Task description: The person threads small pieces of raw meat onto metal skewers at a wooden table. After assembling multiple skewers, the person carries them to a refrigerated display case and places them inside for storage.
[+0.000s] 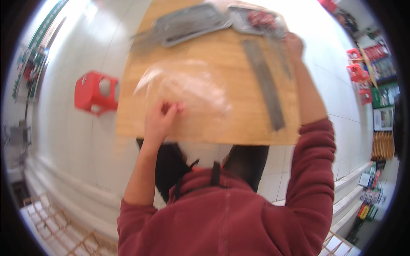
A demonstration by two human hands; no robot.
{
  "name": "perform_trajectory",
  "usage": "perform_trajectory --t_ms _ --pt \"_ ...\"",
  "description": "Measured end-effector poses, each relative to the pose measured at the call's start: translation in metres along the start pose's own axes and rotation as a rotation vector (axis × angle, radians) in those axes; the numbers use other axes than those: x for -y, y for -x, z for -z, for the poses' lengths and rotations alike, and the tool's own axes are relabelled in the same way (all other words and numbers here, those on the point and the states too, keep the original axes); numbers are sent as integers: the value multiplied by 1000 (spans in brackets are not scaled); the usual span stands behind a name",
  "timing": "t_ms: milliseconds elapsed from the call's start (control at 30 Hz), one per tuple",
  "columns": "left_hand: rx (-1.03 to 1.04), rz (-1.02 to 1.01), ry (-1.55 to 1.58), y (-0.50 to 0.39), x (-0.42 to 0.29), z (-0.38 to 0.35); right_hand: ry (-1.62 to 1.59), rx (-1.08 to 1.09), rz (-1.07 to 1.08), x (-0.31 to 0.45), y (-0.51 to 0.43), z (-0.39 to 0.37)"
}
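Observation:
My left hand (pixel 159 120) is over a clear plastic sheet (pixel 195 84) on the wooden table. Its thumb and fingers pinch a small pinkish-red piece (pixel 180 107), too blurred to identify. At the far right, my right hand (pixel 293 46) is by the corner of a metal tray (pixel 238 26) with a heap of red pieces (pixel 262 20), possibly raw meat. Blur hides whether those fingers hold anything. A thin grey strip (pixel 283 59) lies just left of the right hand. Further left is a long, flat grey strip (pixel 264 84).
A second metal tray (pixel 192 24) stands at the table's (pixel 208 132) far side, with blurred thin grey items (pixel 145 40) by its left end. A red plastic stool (pixel 93 92) stands on the tiled floor left of the table. More red stools (pixel 357 72) are at far right.

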State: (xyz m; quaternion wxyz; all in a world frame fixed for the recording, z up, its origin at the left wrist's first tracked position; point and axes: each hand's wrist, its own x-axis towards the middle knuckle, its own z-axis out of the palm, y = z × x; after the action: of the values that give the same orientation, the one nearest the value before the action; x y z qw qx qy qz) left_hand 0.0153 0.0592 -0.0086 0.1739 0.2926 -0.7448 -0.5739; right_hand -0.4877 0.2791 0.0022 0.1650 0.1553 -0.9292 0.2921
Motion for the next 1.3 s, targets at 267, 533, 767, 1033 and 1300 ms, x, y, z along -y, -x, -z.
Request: perform_trajectory --t_ms 267,533,767,1033,1300 --pt "-54 101 478 14 -21 29 -605 385 -161 56 258 184" --pt "57 232 782 35 -33 20 -978 893 -269 87 426 184" --pt "111 191 884 53 -29 14 -936 916 -297 91 442 172" --pt "143 270 1028 59 -28 17 -900 902 -261 96 443 172" --pt "196 224 1016 63 -21 9 -821 912 -196 100 439 176"
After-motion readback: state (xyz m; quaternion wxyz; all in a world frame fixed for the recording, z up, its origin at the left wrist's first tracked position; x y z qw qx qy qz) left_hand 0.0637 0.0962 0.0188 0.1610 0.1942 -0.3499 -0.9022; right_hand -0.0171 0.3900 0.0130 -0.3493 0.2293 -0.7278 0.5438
